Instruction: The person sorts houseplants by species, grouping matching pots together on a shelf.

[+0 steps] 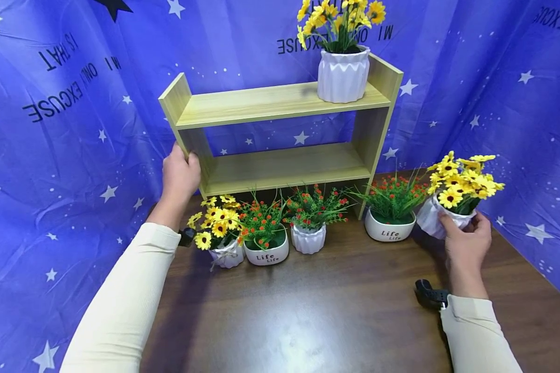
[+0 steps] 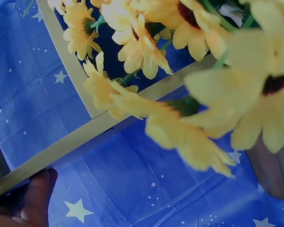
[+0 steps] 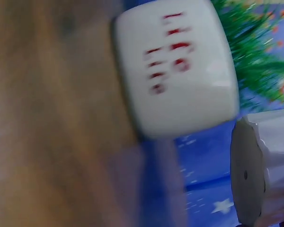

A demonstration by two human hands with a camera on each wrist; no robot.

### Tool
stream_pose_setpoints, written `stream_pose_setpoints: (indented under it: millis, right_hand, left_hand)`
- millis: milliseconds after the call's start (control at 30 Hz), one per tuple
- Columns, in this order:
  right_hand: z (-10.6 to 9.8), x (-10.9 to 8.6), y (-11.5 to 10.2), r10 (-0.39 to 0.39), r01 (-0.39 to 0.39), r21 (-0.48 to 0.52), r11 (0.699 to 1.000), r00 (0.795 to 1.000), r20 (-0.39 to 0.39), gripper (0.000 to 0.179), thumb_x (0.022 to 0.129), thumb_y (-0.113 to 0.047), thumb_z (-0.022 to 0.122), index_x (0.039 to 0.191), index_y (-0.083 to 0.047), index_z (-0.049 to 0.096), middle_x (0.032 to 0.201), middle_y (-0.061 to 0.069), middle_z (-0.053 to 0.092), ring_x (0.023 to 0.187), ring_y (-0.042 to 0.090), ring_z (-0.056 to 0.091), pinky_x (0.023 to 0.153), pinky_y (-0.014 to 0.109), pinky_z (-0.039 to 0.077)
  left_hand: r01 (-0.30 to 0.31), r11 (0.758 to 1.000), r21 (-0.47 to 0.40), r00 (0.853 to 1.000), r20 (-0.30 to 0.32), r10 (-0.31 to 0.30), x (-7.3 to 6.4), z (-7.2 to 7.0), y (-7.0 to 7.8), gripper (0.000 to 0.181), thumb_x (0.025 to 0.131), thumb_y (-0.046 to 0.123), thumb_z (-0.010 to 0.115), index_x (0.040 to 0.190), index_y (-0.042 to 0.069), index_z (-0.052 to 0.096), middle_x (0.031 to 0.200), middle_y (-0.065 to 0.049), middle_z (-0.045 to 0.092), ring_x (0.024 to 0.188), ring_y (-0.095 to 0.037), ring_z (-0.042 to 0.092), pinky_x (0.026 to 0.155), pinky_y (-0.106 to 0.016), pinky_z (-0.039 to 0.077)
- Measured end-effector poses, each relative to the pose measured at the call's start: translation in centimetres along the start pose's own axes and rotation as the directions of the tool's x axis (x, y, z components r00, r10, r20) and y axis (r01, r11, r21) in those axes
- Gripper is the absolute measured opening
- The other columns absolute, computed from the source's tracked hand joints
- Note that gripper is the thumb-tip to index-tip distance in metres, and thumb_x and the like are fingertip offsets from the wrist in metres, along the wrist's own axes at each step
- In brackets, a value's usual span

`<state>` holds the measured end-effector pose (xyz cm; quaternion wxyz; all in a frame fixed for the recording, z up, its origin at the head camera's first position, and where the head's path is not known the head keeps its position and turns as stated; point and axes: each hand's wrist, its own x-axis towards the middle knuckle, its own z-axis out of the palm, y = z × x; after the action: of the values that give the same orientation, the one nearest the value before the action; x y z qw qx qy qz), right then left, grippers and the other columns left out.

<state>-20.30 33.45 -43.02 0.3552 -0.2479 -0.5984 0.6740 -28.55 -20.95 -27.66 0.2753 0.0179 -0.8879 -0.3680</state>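
Note:
My left hand (image 1: 181,173) grips the left side panel of a two-tier wooden shelf (image 1: 284,160); in the left wrist view its fingers curl round the panel edge (image 2: 71,145). At the right, my right hand (image 1: 469,246) holds a white fluted pot (image 1: 430,217) of yellow artificial flowers (image 1: 466,184). This pot is tilted, and its underside (image 3: 246,175) shows in the right wrist view. Just left of it stands an oval white "Life" pot (image 1: 390,230) with red-dotted greenery. Another fluted pot (image 1: 343,77) with yellow flowers stands on the shelf's top board, at the right.
Before the shelf on the brown table (image 1: 242,321) stand a yellow-flowered pot (image 1: 228,256), a second "Life" pot (image 1: 267,254) and a fluted pot (image 1: 309,239) with red-dotted greenery. A blue star-printed curtain (image 1: 98,171) hangs behind and at both sides.

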Motion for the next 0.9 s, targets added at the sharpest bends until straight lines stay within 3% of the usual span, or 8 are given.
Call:
stream_pose_setpoints:
  millis: [133, 333, 500, 700, 767, 900]
  right_hand:
    - [0.6, -0.6, -2.4, -0.074, 0.074, 0.036, 0.997, 0.997, 0.007, 0.061, 0.075, 0.000, 0.080, 0.129, -0.010, 0.055, 0.110, -0.003, 0.058, 0.096, 0.007, 0.057, 0.079, 0.016, 0.044]
    - [1.8, -2.1, -6.4, -0.167, 0.154, 0.239, 0.959, 0.985, 0.033, 0.062, 0.069, 0.010, 0.081, 0.125, -0.006, 0.059, 0.115, 0.007, 0.061, 0.097, 0.015, 0.060, 0.076, 0.019, 0.049]
    - [3.8, -3.5, -9.9, -0.320, 0.294, 0.248, 0.923, 0.945, 0.068, 0.060, 0.067, 0.004, 0.087, 0.122, -0.006, 0.064, 0.115, 0.010, 0.065, 0.097, 0.017, 0.061, 0.078, 0.022, 0.048]
    - [7.1, -5.8, -13.7, -0.375, 0.280, 0.425, 0.861, 0.913, 0.159, 0.059, 0.066, 0.010, 0.085, 0.120, -0.001, 0.064, 0.119, 0.017, 0.063, 0.099, 0.024, 0.063, 0.079, 0.025, 0.051]
    - [8.2, -6.5, -14.8, -0.393, 0.286, 0.427, 0.858, 0.900, 0.188, 0.059, 0.067, 0.010, 0.084, 0.121, -0.001, 0.063, 0.120, 0.018, 0.061, 0.099, 0.025, 0.062, 0.079, 0.026, 0.052]
    - [10.2, -7.7, -16.5, -0.423, 0.331, 0.339, 0.881, 0.872, 0.246, 0.059, 0.070, 0.006, 0.084, 0.124, -0.005, 0.061, 0.121, 0.013, 0.059, 0.102, 0.023, 0.060, 0.075, 0.026, 0.053]
  left_hand:
    - [-0.002, 1.000, 0.001, 1.000, -0.007, 0.002, 0.2, -0.2, 0.2, 0.032, 0.100, 0.015, 0.043, 0.123, -0.003, 0.054, 0.123, -0.029, 0.062, 0.116, -0.046, 0.057, 0.096, -0.056, 0.043]
    - [-0.001, 1.000, 0.006, 1.000, 0.000, 0.001, 0.1, 0.1, 0.2, 0.031, 0.100, 0.015, 0.043, 0.123, -0.003, 0.054, 0.123, -0.029, 0.062, 0.115, -0.046, 0.058, 0.095, -0.055, 0.044]
    - [0.009, 1.000, -0.018, 1.000, 0.004, -0.009, 0.1, 0.1, 0.5, 0.032, 0.100, 0.017, 0.043, 0.124, -0.001, 0.054, 0.124, -0.027, 0.062, 0.115, -0.044, 0.058, 0.095, -0.054, 0.044]
    - [0.024, 1.000, -0.001, 1.000, 0.014, -0.024, -0.1, 0.1, 0.3, 0.032, 0.101, 0.017, 0.042, 0.124, -0.002, 0.054, 0.124, -0.028, 0.062, 0.116, -0.044, 0.058, 0.095, -0.055, 0.044]
    - [0.022, 1.000, -0.002, 1.000, 0.013, -0.022, -0.1, 0.1, 0.3, 0.032, 0.101, 0.016, 0.042, 0.124, -0.001, 0.054, 0.124, -0.027, 0.062, 0.115, -0.044, 0.058, 0.094, -0.055, 0.044]
    - [0.005, 1.000, -0.008, 1.000, -0.012, -0.005, 0.0, 0.0, 0.2, 0.030, 0.099, 0.016, 0.043, 0.121, -0.002, 0.055, 0.123, -0.028, 0.062, 0.115, -0.045, 0.058, 0.094, -0.055, 0.044]
